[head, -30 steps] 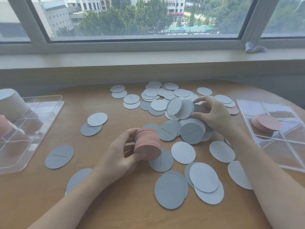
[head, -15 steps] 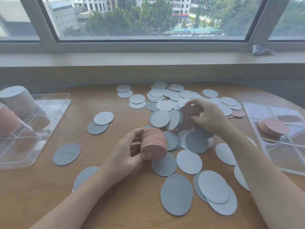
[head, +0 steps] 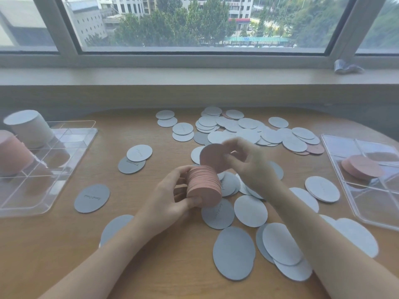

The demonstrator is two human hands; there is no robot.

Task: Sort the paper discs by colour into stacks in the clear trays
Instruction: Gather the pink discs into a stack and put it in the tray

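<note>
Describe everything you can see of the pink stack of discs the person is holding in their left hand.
The pink stack is a thick pile of thin, round, salmon-pink discs, paper or card by the look, edges neatly lined up so it forms a short cylinder. It lies tilted on its side above the wooden table, gripped by the left hand, thumb below and fingers behind. The right hand holds one more pink disc just above it.

loose discs lie on the table between 2 trays.

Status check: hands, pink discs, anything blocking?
Left hand grips pink stack. Right hand pinches single pink disc above it. Grey discs litter table; nothing blocking.
</note>
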